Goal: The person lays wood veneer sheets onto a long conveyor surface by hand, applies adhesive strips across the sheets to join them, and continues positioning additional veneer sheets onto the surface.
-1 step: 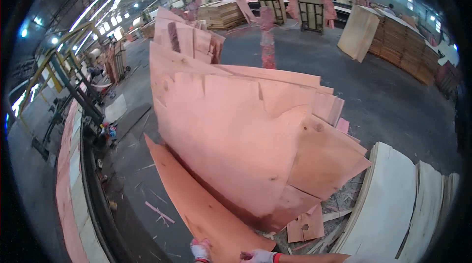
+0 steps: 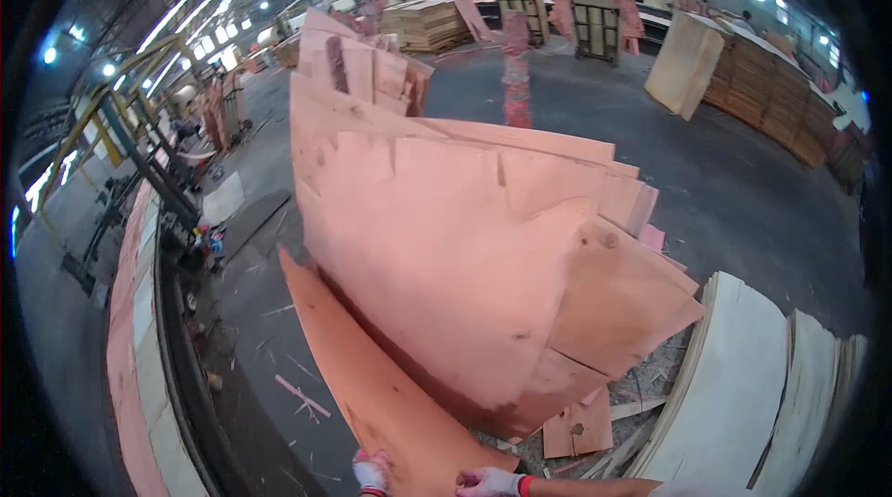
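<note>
An orange-pink wood veneer sheet point(image 2: 400, 404) slants up from the lower edge, its narrow far corner pointing away to the left. My left hand point(image 2: 373, 473), in a white glove stained pink, is closed on the sheet's left edge. On the near edge, to the right, my right hand point(image 2: 490, 482) grips the same sheet with its fingers bent; the fingertips are partly hidden. Just beyond stands a large pile of pink veneer sheets point(image 2: 437, 246), uneven at the edges and leaning. The held sheet lies along the foot of this pile.
Pale veneer sheets point(image 2: 734, 376) stand stacked at the near right. A long conveyor-like strip point(image 2: 139, 348) with pink and pale sheets runs along the left beside a metal frame point(image 2: 149, 158). Scraps point(image 2: 302, 395) litter the floor. Farther off are a brown stack point(image 2: 762, 98) and a red-stained post point(image 2: 517, 79).
The view has shifted slightly, so the pile sits a little farther right. My left hand has moved slightly left with the sheet's edge. Both hands keep their hold.
</note>
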`<state>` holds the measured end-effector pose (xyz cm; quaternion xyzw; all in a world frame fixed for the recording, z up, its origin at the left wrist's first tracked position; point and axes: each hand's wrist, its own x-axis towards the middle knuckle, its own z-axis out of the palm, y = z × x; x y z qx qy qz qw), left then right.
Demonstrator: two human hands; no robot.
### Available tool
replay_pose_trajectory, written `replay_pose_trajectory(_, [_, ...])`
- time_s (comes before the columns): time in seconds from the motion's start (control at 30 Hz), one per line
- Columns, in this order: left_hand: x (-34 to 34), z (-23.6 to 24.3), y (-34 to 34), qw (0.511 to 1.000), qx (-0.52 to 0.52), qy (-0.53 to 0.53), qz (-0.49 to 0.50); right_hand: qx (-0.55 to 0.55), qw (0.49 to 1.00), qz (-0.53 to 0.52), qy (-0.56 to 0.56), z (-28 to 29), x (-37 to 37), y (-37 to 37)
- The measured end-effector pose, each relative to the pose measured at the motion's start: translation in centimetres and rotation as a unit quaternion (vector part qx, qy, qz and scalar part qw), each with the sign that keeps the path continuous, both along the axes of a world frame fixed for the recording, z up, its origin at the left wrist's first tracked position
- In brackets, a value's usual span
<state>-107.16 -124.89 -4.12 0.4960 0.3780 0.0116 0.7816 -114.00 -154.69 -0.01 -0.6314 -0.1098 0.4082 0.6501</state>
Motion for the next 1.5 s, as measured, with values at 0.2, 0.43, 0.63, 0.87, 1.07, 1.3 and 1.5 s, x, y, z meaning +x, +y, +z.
replay_pose_trajectory(0.2, [-3.5,8.6,6.3,0.865,0.461,0.118,-0.157,0.091,0.947,-0.132,0.28,-3.0,3.4,0.6])
replay_pose_trajectory(0.43, [-22.7,17.8,8.2,0.738,0.652,0.055,-0.167,0.167,0.906,-0.03,0.388,0.3,10.9,13.2])
replay_pose_trajectory(0.63, [-45.1,27.0,0.6,0.657,0.71,0.204,-0.153,0.172,0.874,0.053,0.451,8.1,-0.2,28.3])
replay_pose_trajectory(0.87, [-72.0,30.6,-8.0,0.501,0.745,0.43,-0.096,0.091,0.913,0.202,0.342,10.5,-27.2,35.6])
replay_pose_trajectory(1.07, [-84.0,36.8,-13.6,0.209,0.718,0.585,0.314,0.194,0.886,0.398,0.142,23.5,-47.2,35.3])
replay_pose_trajectory(1.3, [-88.8,30.2,-18.2,0.482,0.709,0.402,0.321,0.5,0.747,0.423,-0.111,38.0,-68.1,36.2])
replay_pose_trajectory(1.5, [-102.2,23.2,-14.2,0.516,0.063,-0.282,0.807,0.663,0.569,0.472,-0.116,47.7,-82.7,38.6])
